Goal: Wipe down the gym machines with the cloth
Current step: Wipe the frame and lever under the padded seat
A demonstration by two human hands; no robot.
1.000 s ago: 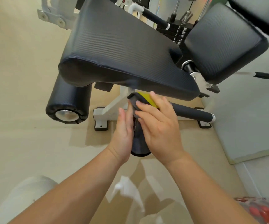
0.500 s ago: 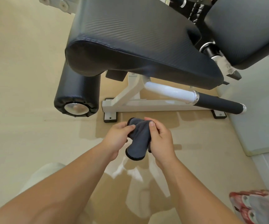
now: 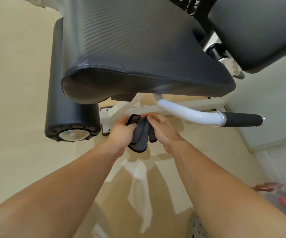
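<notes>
Left hand (image 3: 121, 128) and right hand (image 3: 162, 130) both clamped on grey cloth (image 3: 141, 134), fingers curled into its folds, same as 0.5 s ago but cloth now more bunched, w/ an extra fold hanging between the palms. Held in the air over beige floor (image 3: 18, 160), just below black seat pad (image 3: 138, 54) & in front of white frame (image 3: 114, 110), touching none of it. View closer to machine vs. before; foam grip handle (image 3: 241, 119) off to the right, roller pad (image 3: 68, 107) left.

I see beige floor (image 3: 18, 83); white frame foot (image 3: 105, 125) on it just beyond my hands; pale mat (image 3: 267, 117) right.
</notes>
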